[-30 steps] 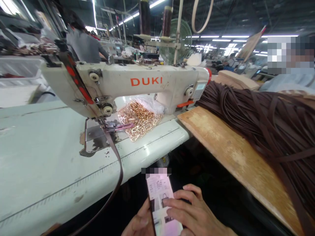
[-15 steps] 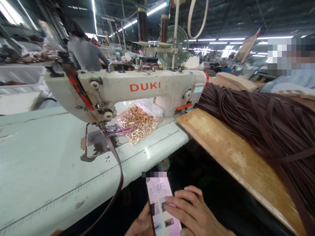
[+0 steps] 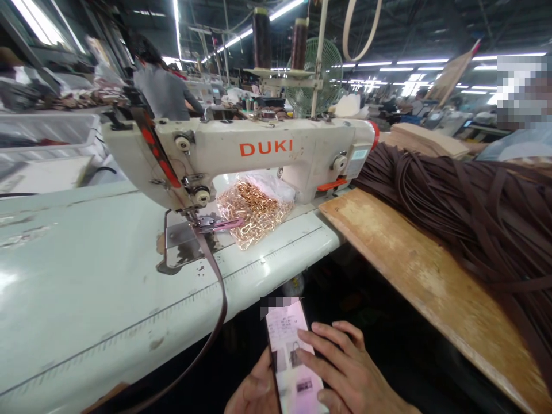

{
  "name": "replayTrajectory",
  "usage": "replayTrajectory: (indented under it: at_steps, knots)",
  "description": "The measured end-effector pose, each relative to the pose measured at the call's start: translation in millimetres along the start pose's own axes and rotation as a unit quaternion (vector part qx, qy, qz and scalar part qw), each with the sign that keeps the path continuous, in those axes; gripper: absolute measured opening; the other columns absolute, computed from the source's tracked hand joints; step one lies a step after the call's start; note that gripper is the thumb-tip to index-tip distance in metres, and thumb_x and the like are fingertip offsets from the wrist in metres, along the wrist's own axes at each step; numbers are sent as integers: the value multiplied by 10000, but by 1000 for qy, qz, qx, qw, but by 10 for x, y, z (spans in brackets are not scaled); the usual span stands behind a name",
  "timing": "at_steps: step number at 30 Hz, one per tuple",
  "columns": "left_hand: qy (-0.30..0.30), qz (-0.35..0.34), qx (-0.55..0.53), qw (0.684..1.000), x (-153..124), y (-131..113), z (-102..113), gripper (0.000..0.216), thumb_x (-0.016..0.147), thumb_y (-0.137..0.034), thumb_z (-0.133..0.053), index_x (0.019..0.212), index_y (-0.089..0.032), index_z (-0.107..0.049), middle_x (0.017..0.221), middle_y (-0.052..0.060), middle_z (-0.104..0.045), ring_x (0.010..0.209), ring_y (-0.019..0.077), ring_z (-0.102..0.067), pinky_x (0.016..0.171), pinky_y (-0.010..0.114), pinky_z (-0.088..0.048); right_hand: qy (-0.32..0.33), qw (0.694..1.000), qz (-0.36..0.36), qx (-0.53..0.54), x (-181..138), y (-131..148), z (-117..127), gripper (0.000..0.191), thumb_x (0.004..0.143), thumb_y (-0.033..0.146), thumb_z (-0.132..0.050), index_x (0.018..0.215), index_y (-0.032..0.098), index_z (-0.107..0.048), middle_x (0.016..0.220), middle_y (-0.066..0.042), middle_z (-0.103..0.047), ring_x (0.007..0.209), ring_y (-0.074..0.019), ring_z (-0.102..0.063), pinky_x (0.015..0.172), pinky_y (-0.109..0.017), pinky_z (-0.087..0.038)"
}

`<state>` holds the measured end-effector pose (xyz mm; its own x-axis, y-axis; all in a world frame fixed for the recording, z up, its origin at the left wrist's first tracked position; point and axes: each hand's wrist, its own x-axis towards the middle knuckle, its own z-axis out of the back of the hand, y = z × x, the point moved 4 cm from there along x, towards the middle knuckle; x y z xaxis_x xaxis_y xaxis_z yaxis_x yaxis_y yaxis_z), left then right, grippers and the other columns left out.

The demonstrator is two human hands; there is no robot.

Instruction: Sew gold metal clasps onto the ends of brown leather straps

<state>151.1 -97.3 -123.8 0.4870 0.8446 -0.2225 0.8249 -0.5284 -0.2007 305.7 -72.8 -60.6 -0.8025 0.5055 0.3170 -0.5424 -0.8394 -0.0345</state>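
A smartphone [image 3: 293,359] with a lit screen lies in my left hand [image 3: 254,385], below the table's front edge. My right hand [image 3: 345,365] reaches over the phone from the right, its fingers stretched out and fingertips at the screen. Small pictures, one of them a bag, and some text show there. Beyond stands a sewing machine [image 3: 263,144] marked DUKI. A dark brown strap [image 3: 215,270] runs from under its needle area, over the table edge and down. Beside the needle area, pink-handled snips or tweezers [image 3: 228,225] lie against a bag of gold metal clasps [image 3: 254,210].
To the right, a wooden board [image 3: 414,270] carries a large heap of brown straps [image 3: 440,201]. Two thread cones [image 3: 261,40] and a fan [image 3: 317,75] rise behind the machine. A person in grey [image 3: 161,89] sits further back; another person [image 3: 524,138] is at right.
The whole scene has shifted slightly right in view as the head turned. My right fingers have moved slightly over the screen; the left hand keeps its hold on the phone.
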Motion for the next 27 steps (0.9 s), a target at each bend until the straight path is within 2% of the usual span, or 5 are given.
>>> replayTrajectory:
  at_steps: [4, 9, 15, 23, 27]
  knots:
    - [31, 1, -7, 999, 59, 8, 25, 553, 669, -141, -565, 1218, -195, -592, 1147, 88, -646, 1108, 321, -562, 972, 452, -356, -3, 1000, 0, -5, -18, 10, -18, 433, 967, 460, -470, 1296, 189, -545, 1420, -49, -463, 1276, -265, -376, 1013, -442, -227]
    - [37, 0, -6, 999, 59, 14, 46, 593, 671, -172, -554, 1261, -233, -556, 1186, 73, -626, 1142, 325, -534, 989, 463, -344, -3, 1000, -5, 0, -19, 20, -14, 413, 961, 426, -492, 1296, 190, -546, 1426, -52, -453, 1284, -267, -366, 1003, -442, -241]
    - [97, -4, -14, 995, 71, 43, 84, 622, 725, -197, -520, 1344, -207, -462, 1241, 92, -585, 1168, 306, -516, 1006, 455, -304, -5, 1000, -10, 7, -3, 5, -14, 403, 958, 425, -492, 1291, 206, -552, 1425, -46, -456, 1279, -267, -374, 989, -441, -282]
    - [69, -2, -33, 997, 68, 22, 11, 510, 696, -206, -558, 1204, -196, -609, 1225, 107, -621, 1091, 281, -566, 943, 415, -365, -27, 1000, -5, 4, -3, 10, 42, 385, 966, 433, -476, 1253, 200, -581, 1390, -57, -497, 1247, -261, -417, 988, -423, -313]
    - [34, -2, -21, 999, 54, 25, 2, 461, 685, -219, -575, 1140, -202, -651, 1179, 90, -646, 1093, 277, -568, 989, 419, -334, -27, 999, 4, 19, 15, 19, 51, 384, 985, 431, -437, 1246, 189, -583, 1376, -42, -515, 1249, -245, -421, 1008, -405, -292]
